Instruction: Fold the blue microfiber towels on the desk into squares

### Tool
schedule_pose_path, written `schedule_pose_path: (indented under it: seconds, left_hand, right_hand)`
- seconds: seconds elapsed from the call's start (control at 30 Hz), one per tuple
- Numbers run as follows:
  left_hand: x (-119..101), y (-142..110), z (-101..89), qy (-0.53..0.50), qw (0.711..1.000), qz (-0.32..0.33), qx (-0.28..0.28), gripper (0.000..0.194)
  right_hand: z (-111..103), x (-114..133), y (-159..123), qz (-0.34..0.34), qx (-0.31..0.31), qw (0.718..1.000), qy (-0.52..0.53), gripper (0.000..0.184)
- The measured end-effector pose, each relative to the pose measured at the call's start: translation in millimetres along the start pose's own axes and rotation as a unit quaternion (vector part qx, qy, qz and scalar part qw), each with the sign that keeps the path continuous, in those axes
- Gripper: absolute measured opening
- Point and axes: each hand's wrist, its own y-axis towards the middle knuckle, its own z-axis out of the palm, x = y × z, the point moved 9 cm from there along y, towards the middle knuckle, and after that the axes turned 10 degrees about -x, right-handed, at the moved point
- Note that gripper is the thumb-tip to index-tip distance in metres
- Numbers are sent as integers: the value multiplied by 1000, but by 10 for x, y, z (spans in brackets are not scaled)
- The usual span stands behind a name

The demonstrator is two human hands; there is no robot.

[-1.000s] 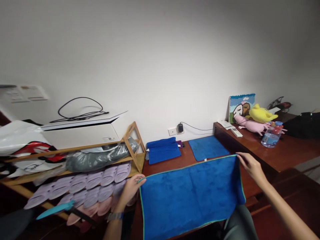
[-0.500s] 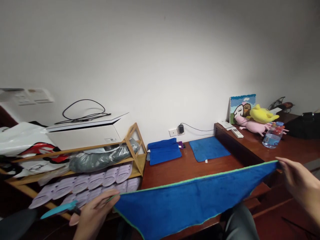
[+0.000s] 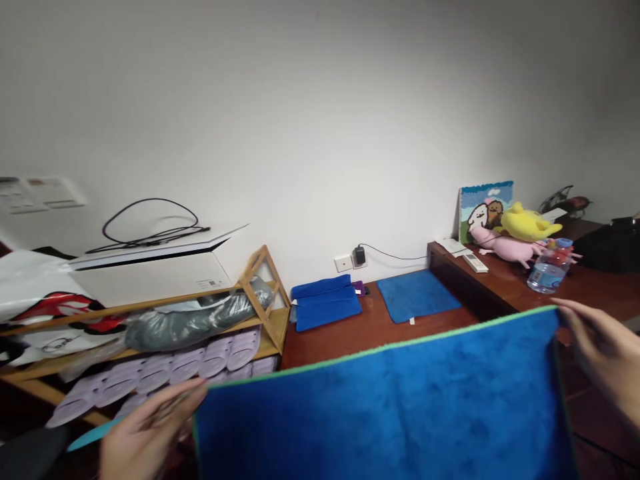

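Observation:
A blue towel [image 3: 385, 407] with a green edge hangs stretched out between my two hands, its lower part running out of view. My left hand [image 3: 150, 427] pinches the upper left corner, thumb and fingers pressed together. At the upper right corner, my right hand [image 3: 603, 357] grips the cloth in the same way. Behind it, on the reddish wooden surface [image 3: 325, 347], a second blue cloth [image 3: 420, 297] lies flat with a small white tag. Left of that lies a folded blue cloth [image 3: 327, 303].
A wooden rack [image 3: 265, 313] on the left holds lilac slippers [image 3: 215, 357], a grey plastic-wrapped bundle [image 3: 195, 327] and a white box [image 3: 155, 277]. On the raised desk at right are a water bottle [image 3: 549, 270], a remote [image 3: 475, 263] and plush toys [image 3: 527, 223]. A charger [image 3: 359, 254] sits in the wall socket.
The towel was slanted and partly drooping; now it is spread wider and hangs straighter. My left hand has moved left, and my right hand has risen slightly. Both still hold the corners.

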Motion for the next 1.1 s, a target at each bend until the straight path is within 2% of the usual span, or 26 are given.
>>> schedule_pose_path:
  seconds: [0.03,0.1,0.23,0.3,0.33,0.4,0.47,0.53,0.63,0.73,0.8,0.9,1.1]
  left_hand:
    - [58,86,204,12,999,1,33,61]
    - [247,268,621,21,996,19,89,62]
    - [897,608,1437,42,983,86,158,56]
    - [1245,704,1789,93,975,132,155,54]
    - [1395,715,1934,119,970,154,143,52]
    - [1657,634,2170,153,964,184,119,48]
    - [1897,419,2325,166,960,199,110,43]
    - [2128,90,2427,197,942,239,128,43]
    - [2529,-411,2481,310,880,315,172,51]
    - [2873,-644,2435,409,827,333,196,57]
    - [2966,-676,2427,442,805,336,208,59]
    - [2960,-661,2461,468,785,345,213,60]
    - [2920,-678,2478,486,775,342,217,59]
  right_hand:
    - [205,47,11,0,14,1000,18,36]
    - [743,32,-49,16,66,996,57,41]
    - [2027,-223,-485,96,198,971,98,49]
    - [2579,-312,-811,147,258,951,86,48]
    - [2790,-319,-985,169,281,942,75,48]
    - [3055,-252,-1339,197,306,930,54,51]
    - [3127,-107,-1720,204,312,927,45,54]
    - [3091,86,-2160,183,335,923,57,55]
    - [2950,333,-2850,100,421,899,73,55]
    - [2791,306,-3296,53,490,869,26,57]
    - [2729,236,-3389,41,508,861,-8,58]
    - [2701,190,-3394,32,516,855,-38,58]
    - [2703,284,-3236,32,497,864,-68,55]
